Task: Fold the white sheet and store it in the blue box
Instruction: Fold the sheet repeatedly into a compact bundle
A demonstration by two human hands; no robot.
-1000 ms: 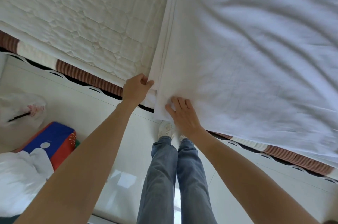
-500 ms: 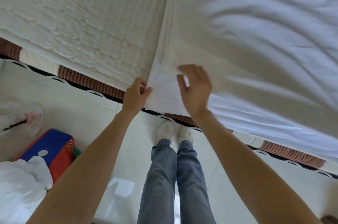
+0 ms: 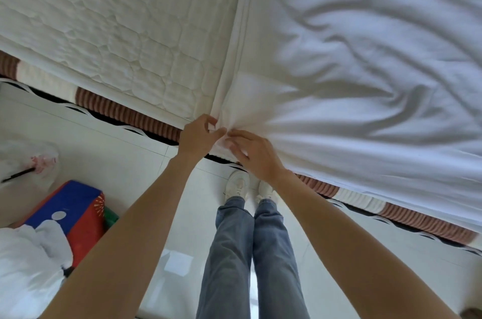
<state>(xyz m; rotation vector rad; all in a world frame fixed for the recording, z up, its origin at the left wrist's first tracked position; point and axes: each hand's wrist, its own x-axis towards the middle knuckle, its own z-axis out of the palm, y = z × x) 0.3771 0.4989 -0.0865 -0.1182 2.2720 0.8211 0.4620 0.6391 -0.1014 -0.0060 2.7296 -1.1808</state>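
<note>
Nearest the camera, the person's legs stand on the floor (image 3: 146, 151) at the bed edge, both forearms reaching forward.

To the left on the floor, well apart from the hands, sits the blue box (image 3: 65, 200), with red sides and a white spot on its top face. White material (image 3: 28, 261) lies against its near side. A clear bag (image 3: 28, 162) rests beyond it.

At the bed edge, the left hand (image 3: 199, 137) grips the near corner of the white sheet (image 3: 352, 71) between curled fingers and thumb. The right hand (image 3: 257, 155) lies just beside it, fingertips touching the gathered cloth. Its fingers are bent onto the fabric and appear to pinch it. Both grips meet at one point, and creases radiate from there across the sheet.

Beyond the hands, the sheet covers the right part of the bed. Layered edges run along its left border, which indicates at least one fold is in place. The quilted mattress (image 3: 104, 31) lies bare to the left.

Progress assessment: early to middle stage. The sheet remains wide and wrinkled. Remaining work, by judgement: further folds to reduce it to box size, then transfer to the box on the floor.
</note>
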